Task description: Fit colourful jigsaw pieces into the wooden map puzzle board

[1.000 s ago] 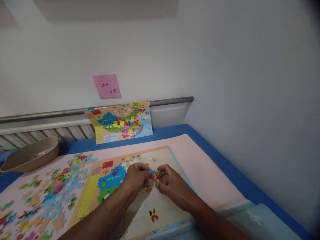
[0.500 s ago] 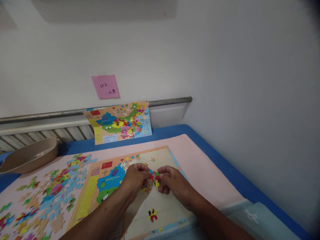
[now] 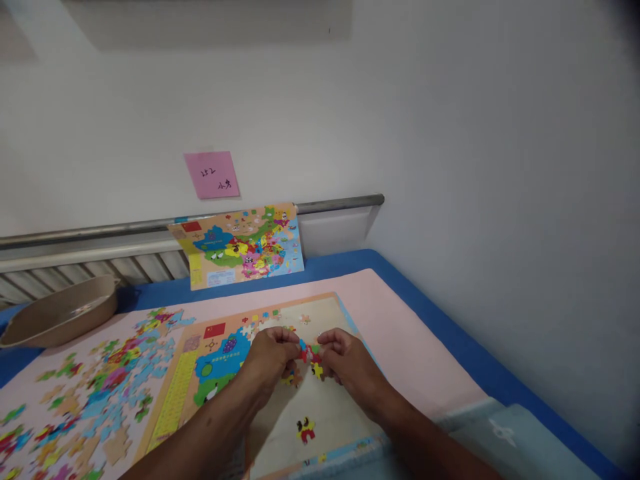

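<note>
Held puzzle pieces: a small red, blue and green cluster between the two hands, over the middle of the board; whether it is lifted or resting is too small to tell.
Left hand: grip pinched together on the cluster's blue left end, seemingly to steady it.
Right hand: grip closed at the fingertips on the red and green right end; holding both ends probably lets the edges be lined up and leaves the middle visible.
Pieces around the hands: a yellow piece just below the right fingertips, an orange piece near the left ones, and a yellow and red piece apart on the near side.
Board: flat beneath the hands, filled in on the left, mostly bare on the right, which gives working room.
Loose pieces: spread left of the board, likely so each can be seen and reached.
Pink sheet: under board and pieces, on the blue surface.
Picture map: propped at the far edge against the rail, facing the person, apparently for reference.
Basin: far left, beside the loose pieces.
</note>
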`<state>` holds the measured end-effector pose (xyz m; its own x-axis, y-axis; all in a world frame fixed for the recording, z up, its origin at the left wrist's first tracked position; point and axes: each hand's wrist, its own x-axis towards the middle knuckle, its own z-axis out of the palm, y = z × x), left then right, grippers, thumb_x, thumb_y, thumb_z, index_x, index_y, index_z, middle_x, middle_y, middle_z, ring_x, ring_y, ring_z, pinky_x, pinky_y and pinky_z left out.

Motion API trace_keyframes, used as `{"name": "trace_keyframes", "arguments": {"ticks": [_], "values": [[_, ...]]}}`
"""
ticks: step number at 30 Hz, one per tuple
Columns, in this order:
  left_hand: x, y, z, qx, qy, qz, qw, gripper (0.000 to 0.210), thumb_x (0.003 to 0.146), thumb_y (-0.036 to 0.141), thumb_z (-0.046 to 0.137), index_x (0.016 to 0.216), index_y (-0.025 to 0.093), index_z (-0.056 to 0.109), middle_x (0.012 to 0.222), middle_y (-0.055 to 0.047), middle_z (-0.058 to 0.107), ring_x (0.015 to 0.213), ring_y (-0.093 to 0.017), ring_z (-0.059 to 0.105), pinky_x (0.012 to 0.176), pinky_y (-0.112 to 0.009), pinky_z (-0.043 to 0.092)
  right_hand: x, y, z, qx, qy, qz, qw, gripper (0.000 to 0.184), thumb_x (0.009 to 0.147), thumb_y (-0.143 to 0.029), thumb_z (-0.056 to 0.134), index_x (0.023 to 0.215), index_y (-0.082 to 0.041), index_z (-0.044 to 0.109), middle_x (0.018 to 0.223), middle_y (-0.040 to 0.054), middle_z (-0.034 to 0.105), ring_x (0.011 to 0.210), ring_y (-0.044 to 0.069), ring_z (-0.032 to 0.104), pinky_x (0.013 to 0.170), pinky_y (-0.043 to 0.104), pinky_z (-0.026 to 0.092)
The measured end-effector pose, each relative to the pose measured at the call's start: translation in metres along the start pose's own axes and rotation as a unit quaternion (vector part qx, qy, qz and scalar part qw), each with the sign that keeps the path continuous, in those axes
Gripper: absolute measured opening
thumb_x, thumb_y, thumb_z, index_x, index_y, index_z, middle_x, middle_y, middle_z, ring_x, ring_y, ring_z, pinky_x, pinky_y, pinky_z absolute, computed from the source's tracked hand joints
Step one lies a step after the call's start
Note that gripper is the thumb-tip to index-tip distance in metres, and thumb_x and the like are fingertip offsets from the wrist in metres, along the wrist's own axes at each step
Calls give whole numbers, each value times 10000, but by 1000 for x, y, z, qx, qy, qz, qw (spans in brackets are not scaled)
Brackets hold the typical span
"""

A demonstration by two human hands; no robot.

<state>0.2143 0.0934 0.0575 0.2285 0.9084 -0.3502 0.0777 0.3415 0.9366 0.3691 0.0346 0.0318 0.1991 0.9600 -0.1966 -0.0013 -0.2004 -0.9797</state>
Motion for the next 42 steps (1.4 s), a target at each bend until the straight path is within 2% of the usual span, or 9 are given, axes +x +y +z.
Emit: {"name": "trace_keyframes", "arguments": {"ticks": [7,10,14,25,32,42], "values": [[-3,2,-1,0,1,-8,1000,170,526,144,705,666,158,610,416,31,539,360,-99,452,364,-199,296,3,8,1,-11,11,-38,999,216,727,-217,613,940,-193,592,667,-28,611,555,128,547,537,241,400],[-3,1,-1,-4,-2,-8,1000,171,527,151,696,683,151,624,416,24,539,360,-96,436,362,-201,288,2,8,0,-22,11,-66,998,205,747,-243,614,944,-187,594,754,-2,641,627,137,579,585,251,432],[-2,-2,-2,-12,-6,-1,1000,179,523,174,686,690,147,627,428,21,543,363,-94,429,369,-202,287,-1,5,0,-35,15,-69,997,213,761,-252,600,963,-183,597,814,17,660,686,155,608,618,263,452],[-3,-4,-2,-16,-6,14,1000,235,483,251,675,689,155,617,445,23,554,370,-88,434,373,-197,256,4,10,1,-7,17,-40,999,219,740,-254,604,948,-187,578,681,-25,598,580,131,548,547,244,403],[0,-6,-2,-20,-2,15,1000,268,472,275,681,706,157,626,475,27,568,391,-95,460,382,-203,304,4,9,3,22,16,-29,999,209,716,-240,594,917,-189,571,628,-48,567,508,110,493,506,237,374],[-3,-3,-1,-12,0,19,1000,237,467,256,666,679,159,622,440,28,547,362,-91,426,359,-206,263,1,7,3,32,4,-26,999,184,721,-243,594,898,-195,571,622,-49,582,506,110,507,505,237,386]]}}
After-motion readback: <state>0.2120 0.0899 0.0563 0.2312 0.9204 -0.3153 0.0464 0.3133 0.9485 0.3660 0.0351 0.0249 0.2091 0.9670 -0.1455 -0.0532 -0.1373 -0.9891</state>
